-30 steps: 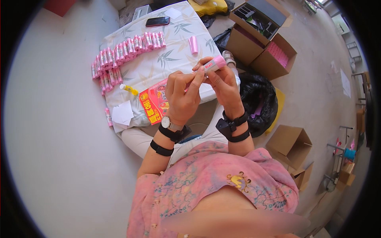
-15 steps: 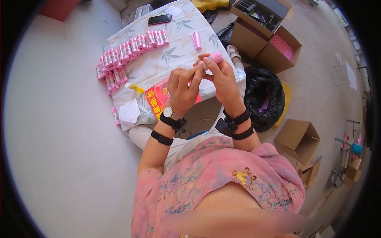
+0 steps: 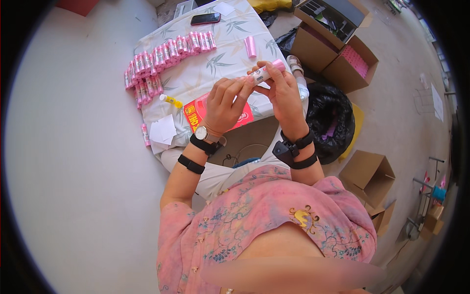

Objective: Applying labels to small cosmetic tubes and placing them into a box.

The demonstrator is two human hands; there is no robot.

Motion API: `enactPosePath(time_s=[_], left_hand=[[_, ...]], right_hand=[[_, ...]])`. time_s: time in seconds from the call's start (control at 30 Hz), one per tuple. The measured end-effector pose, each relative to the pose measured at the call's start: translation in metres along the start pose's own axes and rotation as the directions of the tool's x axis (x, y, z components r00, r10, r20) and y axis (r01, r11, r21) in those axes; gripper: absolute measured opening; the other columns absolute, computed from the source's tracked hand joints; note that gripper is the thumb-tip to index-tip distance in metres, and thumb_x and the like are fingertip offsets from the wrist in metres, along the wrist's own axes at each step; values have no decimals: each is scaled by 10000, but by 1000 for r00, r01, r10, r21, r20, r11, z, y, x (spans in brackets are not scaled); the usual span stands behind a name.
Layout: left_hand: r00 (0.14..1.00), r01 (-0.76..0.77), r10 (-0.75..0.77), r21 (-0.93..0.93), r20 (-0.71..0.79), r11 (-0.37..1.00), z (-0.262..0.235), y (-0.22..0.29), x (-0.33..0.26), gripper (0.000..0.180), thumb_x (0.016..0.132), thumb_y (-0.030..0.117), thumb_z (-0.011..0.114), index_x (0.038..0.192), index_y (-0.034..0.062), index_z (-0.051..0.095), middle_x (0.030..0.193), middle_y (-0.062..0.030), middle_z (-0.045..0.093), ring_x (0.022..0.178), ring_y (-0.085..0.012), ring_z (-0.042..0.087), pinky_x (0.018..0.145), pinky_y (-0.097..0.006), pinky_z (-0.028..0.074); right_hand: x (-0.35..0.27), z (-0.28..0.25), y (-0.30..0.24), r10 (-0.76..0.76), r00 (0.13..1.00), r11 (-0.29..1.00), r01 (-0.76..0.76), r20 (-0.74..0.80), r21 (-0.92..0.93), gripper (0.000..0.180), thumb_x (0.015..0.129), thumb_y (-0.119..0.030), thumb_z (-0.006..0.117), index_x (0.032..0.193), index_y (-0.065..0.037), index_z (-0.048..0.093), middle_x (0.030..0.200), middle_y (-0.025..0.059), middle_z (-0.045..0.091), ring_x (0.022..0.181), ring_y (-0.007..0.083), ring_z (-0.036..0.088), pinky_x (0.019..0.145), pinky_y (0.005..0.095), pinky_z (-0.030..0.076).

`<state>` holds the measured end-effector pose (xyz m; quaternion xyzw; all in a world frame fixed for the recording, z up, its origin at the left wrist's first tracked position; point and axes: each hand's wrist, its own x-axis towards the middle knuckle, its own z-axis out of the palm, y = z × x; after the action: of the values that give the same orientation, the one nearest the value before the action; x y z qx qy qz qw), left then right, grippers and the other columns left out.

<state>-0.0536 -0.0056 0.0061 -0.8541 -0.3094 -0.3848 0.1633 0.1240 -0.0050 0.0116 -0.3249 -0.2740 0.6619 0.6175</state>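
Between my two hands is a small pink roll [image 3: 261, 75] with a white printed label around it, held at a tilt above the table. The fingers of my left hand [image 3: 226, 100] are closed at its lower left end. My right hand [image 3: 285, 95] grips the other end, with the thumb along the label and the pink tip sticking out. Another pink roll [image 3: 250, 47], without a label, lies just beyond my hands. Under my left hand is a red and yellow printed sheet [image 3: 196, 115]. Beside it lie a yellow glue bottle [image 3: 171, 101] with a white cap and some white paper slips [image 3: 163, 130].
Many labelled pink rolls [image 3: 159, 58] are stacked at the table's left, and one single roll [image 3: 145, 134] lies at its edge. A phone [image 3: 205, 18] rests at the far side. To the right are a black-bagged bin [image 3: 330, 147] and cardboard boxes [image 3: 316, 51].
The roll has turned in my fingers, so more of its printed label shows. My left hand has shifted slightly down its length, and the whole view has moved a little.
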Motion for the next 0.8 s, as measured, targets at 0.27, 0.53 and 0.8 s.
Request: enactPosePath(time_s=[0.27, 0.53, 0.8], left_hand=[[999, 17, -16, 10, -41, 1000, -11, 1, 1, 446, 816, 69, 830, 1234, 41, 679, 1095, -71, 659, 997, -258, 686, 821, -378, 578], [992, 90, -97, -76, -86, 993, -5, 5, 6, 406, 819, 27, 810, 1204, 8, 682, 1057, -92, 653, 934, -264, 698, 700, -339, 594], [977, 184, -200, -186, -71, 965, -6, 8, 9, 390, 824, 23, 817, 1191, 14, 682, 1017, -87, 644, 882, -257, 670, 675, -353, 565]], right_hand=[[2, 4, -3, 27, 998, 995, -32, 54, 97, 378, 1058, -350, 581, 1152, 14, 623, 1051, 122, 702, 1023, 220, 715, 846, 371, 633], [5, 8, 10, -160, 985, 970, 169, 64, -173, 271, 947, -108, 755, 1133, 21, 605, 1030, 102, 682, 972, 179, 703, 804, 343, 634], [4, 8, 7, -110, 994, 987, 111, 9, -120, 278, 1033, -204, 643, 1173, 33, 608, 1034, 105, 691, 960, 181, 712, 816, 336, 635]])
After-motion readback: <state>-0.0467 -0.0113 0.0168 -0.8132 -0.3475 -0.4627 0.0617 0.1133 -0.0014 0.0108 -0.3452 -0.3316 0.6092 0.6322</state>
